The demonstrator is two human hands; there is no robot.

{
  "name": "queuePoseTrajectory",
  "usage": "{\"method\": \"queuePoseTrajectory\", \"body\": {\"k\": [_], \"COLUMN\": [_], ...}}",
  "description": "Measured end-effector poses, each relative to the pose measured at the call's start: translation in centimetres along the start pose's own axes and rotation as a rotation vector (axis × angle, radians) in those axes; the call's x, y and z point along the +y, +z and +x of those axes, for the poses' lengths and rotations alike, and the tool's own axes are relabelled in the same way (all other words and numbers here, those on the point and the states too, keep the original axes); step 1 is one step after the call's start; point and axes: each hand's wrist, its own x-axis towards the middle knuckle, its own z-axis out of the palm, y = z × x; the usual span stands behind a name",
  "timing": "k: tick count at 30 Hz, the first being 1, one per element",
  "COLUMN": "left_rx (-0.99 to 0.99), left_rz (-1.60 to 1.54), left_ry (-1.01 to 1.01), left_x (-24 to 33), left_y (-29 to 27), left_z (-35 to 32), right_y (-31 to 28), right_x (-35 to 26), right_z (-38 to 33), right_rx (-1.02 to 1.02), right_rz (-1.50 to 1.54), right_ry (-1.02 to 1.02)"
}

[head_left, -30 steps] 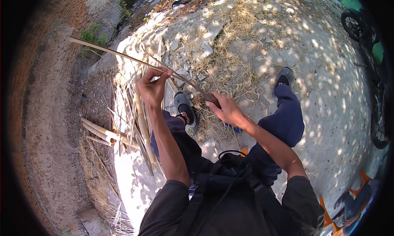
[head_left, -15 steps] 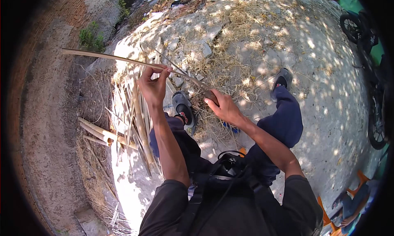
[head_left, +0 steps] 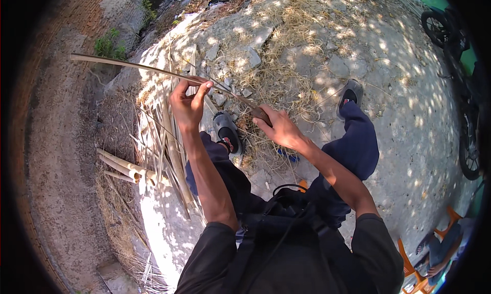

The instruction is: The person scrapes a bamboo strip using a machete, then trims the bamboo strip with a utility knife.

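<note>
My left hand (head_left: 188,102) pinches a long, thin bamboo strip (head_left: 128,65) between thumb and fingers. The strip reaches out to the far left, sloping up a little. My right hand (head_left: 280,128) is wrapped round the dark handle of a knife (head_left: 245,100). Its narrow blade points up and left, passing close by the left fingertips. Whether blade and strip touch there, I cannot tell. Below the hands, pale curly shavings (head_left: 286,79) lie scattered over the ground between my shoes.
Split bamboo strips (head_left: 168,140) lie in a pile left of my left leg, beside cut bamboo poles (head_left: 125,163). Broken stone pieces (head_left: 254,58) lie ahead. A brick wall (head_left: 61,140) runs along the left. At right stand a motorcycle (head_left: 463,89) and a person by orange chairs (head_left: 409,263).
The bamboo strip's far end has shifted slightly left and up. Both hands keep their grips, with the right hand slightly higher and further left.
</note>
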Motion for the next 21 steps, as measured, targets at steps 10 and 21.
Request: {"method": "queuePoseTrajectory", "body": {"k": [10,21], "left_rx": [0.06,0.064], "left_rz": [0.003,0.012], "left_ry": [-0.039,-0.002], "left_x": [0.9,0.7], "left_y": [0.0,0.4], "left_z": [-0.1,-0.3], "right_y": [2.0,3.1], "right_x": [1.2,4.0], "right_z": [0.1,0.5], "right_rx": [0.035,0.102], "right_rz": [-0.022,-0.029], "right_ry": [-0.012,-0.004]}}
